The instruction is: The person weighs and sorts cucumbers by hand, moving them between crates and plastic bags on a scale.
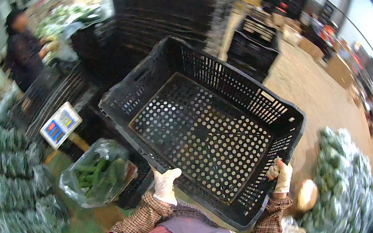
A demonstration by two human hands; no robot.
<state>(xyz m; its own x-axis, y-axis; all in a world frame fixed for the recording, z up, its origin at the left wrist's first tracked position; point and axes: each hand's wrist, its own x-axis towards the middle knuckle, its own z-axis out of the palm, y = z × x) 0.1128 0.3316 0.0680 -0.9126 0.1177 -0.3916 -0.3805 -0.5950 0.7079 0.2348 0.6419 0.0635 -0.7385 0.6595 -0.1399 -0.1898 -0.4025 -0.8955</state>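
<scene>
A black perforated plastic crate (240, 87) is held tilted in front of me, with nothing in it but a few small specks. My left hand (165, 187), in a pale thin glove, grips the near long rim, thumb over the edge; its other fingers are hidden behind the wall. On the short right-hand wall, my right hand (280, 175), also gloved, is closed around the crate with fingertips showing on the inner side. To the left of my left hand, an open clear bag of green vegetables (98, 170) rests on a scale with a display panel (61, 125).
Bagged greens are piled at left (14, 190) and right (345, 179). Stacked black crates (162, 19) rise beyond the held crate, more crates (253, 48) at far right. A person in dark clothes (25, 53) stands at upper left. A round tan object (307, 195) lies beside my right hand.
</scene>
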